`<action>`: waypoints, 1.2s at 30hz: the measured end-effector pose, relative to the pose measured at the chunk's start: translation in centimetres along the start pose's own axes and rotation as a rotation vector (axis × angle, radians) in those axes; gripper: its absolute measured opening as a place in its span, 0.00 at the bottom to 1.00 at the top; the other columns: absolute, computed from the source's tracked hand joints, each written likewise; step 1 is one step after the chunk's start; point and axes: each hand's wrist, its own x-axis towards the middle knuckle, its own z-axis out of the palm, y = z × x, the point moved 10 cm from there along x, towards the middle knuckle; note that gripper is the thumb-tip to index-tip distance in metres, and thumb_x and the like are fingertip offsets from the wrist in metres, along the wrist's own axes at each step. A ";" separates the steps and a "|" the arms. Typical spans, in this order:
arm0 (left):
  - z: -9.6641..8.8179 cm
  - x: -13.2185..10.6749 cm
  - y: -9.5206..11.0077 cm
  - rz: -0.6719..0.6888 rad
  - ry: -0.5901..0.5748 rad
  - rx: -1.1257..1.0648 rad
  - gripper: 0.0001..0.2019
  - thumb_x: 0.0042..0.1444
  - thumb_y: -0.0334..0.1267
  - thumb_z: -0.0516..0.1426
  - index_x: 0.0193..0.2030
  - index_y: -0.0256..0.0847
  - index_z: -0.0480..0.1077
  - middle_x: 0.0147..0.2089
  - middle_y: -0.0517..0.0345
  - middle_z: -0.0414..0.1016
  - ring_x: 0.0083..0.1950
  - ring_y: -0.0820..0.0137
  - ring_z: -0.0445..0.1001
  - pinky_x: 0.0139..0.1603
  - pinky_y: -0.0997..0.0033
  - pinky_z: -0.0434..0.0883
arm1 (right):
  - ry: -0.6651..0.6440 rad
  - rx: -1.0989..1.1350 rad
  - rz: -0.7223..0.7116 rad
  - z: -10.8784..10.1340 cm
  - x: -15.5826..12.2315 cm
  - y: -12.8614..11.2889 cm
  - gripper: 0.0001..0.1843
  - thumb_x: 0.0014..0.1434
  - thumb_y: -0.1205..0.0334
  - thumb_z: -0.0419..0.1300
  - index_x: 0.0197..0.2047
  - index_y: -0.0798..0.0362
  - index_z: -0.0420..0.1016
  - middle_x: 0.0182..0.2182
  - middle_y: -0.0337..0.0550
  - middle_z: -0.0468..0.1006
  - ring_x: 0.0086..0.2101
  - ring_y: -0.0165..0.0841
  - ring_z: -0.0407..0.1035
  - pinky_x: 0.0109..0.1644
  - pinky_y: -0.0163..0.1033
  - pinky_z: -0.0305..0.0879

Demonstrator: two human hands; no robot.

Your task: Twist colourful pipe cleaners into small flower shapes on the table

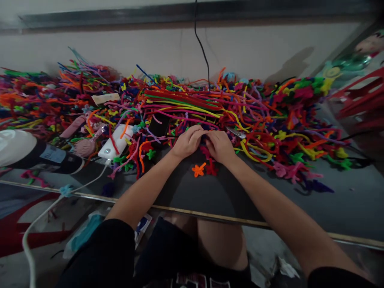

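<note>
My left hand (190, 141) and my right hand (219, 146) meet at the front edge of a heap of colourful pipe cleaners (180, 86). Both have curled fingers, and their fingertips come together. A small dark bit shows between them, but whatever they pinch is mostly hidden. An orange pipe-cleaner flower (198, 170) lies on the dark tabletop just below, beside a dark red flower (211, 168). Magenta fuzzy pieces (205, 152) sit under the right fingers. Behind the hands, straight red, green and yellow pipe cleaners (183, 102) lie in a bundle.
To the left are a white power bank (116, 141) with a white cable (90, 182), a pink hairbrush (85, 147) and a dark tumbler (54, 156) on its side. Scissors (237, 133) lie right of my hands. The table's front edge (210, 217) runs above my lap.
</note>
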 end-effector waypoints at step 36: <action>6.5 -2.8 -1.6 -0.995 -0.316 -1.145 0.16 0.65 0.41 0.49 0.26 0.38 0.62 0.16 0.69 0.50 0.17 0.80 0.50 0.19 0.78 0.51 | 0.065 -0.021 0.108 -2.1 -1.8 2.2 0.22 0.69 0.56 0.42 0.49 0.54 0.74 0.43 0.51 0.80 0.44 0.38 0.74 0.49 0.44 0.68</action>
